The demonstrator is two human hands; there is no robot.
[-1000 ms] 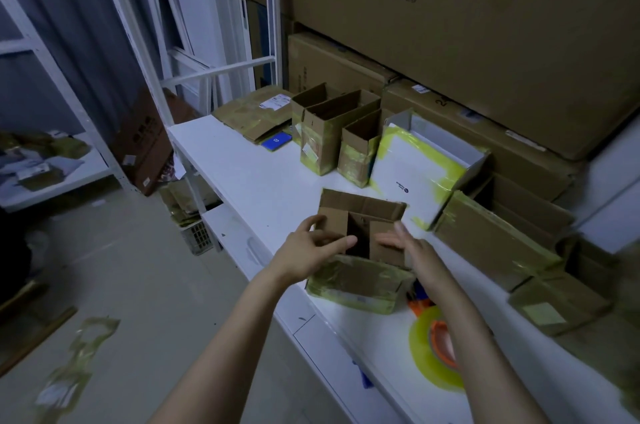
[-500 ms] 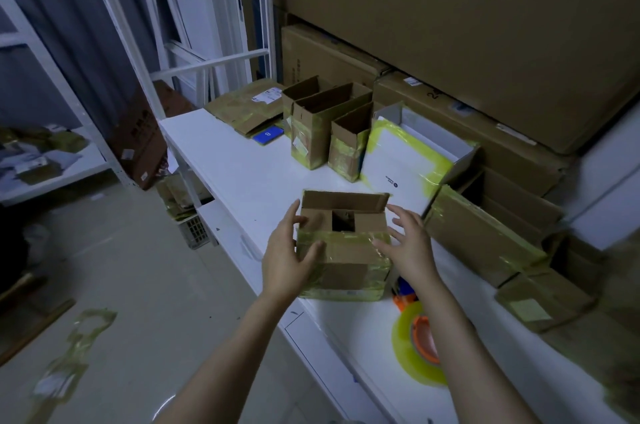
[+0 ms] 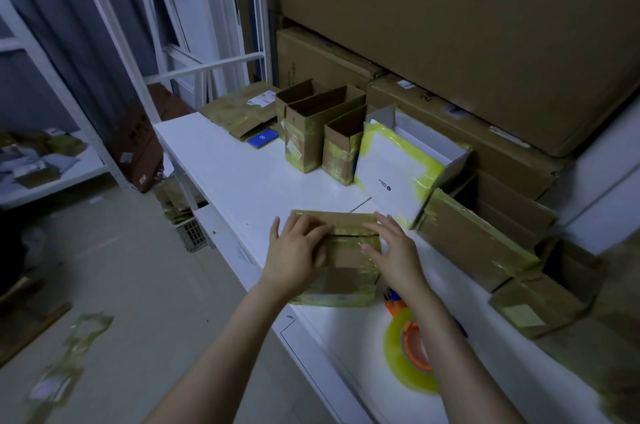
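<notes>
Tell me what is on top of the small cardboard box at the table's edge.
On the cardboard box, the left hand and right hand press flat on its closed flaps. The flaps hide whatever is inside.

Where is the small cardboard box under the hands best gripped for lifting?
By its left and right side walls, one hand from each side. The small cardboard box sits upright on the white table, top flaps pressed shut by the left hand and right hand, so the top likely offers no hold.
</notes>
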